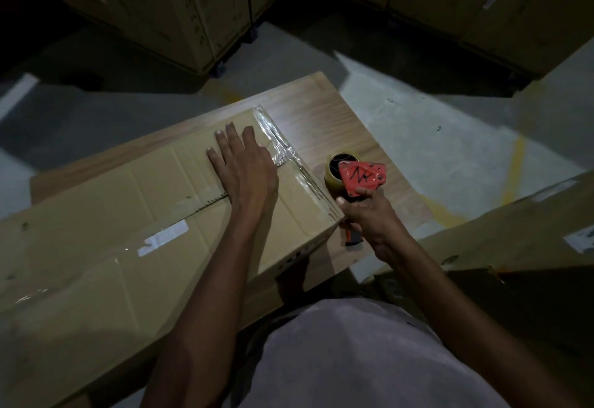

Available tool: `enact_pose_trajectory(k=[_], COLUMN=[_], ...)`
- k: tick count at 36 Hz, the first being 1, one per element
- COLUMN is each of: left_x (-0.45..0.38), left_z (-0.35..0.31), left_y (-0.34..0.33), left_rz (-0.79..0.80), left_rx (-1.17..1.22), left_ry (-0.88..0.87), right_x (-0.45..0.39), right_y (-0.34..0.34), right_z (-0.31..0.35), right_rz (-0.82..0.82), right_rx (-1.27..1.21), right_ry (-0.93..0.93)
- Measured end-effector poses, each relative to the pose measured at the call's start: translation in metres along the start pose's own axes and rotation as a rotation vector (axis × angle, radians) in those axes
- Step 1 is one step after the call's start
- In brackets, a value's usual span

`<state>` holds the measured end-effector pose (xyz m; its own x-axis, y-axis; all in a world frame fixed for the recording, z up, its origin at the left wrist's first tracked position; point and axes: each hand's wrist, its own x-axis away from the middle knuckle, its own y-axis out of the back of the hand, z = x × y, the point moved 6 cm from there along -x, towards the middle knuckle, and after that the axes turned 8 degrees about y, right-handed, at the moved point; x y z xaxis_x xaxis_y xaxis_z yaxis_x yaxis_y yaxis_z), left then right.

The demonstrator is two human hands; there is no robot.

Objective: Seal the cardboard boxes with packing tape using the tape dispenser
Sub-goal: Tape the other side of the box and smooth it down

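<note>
The left hand (239, 163) is pressing flat, fingers spread, on the box (128, 214) while the right hand (369, 214) is gripping the dispenser (361, 176) just beside the box's near right corner, its taped edge running far-left.

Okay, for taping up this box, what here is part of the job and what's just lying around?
Part of the job:
cardboard box
tape dispenser, gripped by the right hand
left hand, pressing flat on the box top

Just lying about:
stacked boxes behind
flattened cardboard on the right

Cardboard box (112, 214) on a table (328, 112).
Left hand (244, 166) rests on the box; tape dispenser (356, 176) just right of it, in the right hand (366, 214).
</note>
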<state>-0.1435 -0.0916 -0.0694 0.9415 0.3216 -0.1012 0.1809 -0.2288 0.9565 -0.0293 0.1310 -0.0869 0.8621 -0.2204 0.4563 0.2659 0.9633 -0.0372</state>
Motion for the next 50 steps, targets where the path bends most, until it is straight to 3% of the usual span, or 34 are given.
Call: enact_pose_trajectory(k=[6,12,16,20,23,36,50], left_x=[0.0,0.0,0.0,-0.001,0.0,0.001,0.0], left_z=[-0.001,0.001,0.001,0.0,0.0,-0.002,-0.004], left_y=[0.0,0.001,0.001,0.001,0.001,-0.001,-0.002], left_rz=[-0.001,-0.002,0.003,0.001,-0.011,0.011,0.048], left_rx=[0.009,0.021,0.029,0.012,0.006,-0.038,-0.067], left_ry=[-0.003,0.002,0.005,0.01,0.014,0.012,0.012], right_x=[-0.002,-0.001,0.015,0.03,0.032,0.017,-0.027], right_y=[-0.001,-0.01,-0.025,-0.032,-0.032,-0.05,-0.092], right_z=[0.005,0.023,0.038,0.035,0.027,0.035,0.058], right_rz=[0.079,0.057,0.165,0.28,0.267,0.197,0.343], right_rx=[0.141,0.428,0.622,0.835,0.993,1.285,1.434], right_ry=[-0.018,0.186,0.36,0.375,0.39,0.491,0.655])
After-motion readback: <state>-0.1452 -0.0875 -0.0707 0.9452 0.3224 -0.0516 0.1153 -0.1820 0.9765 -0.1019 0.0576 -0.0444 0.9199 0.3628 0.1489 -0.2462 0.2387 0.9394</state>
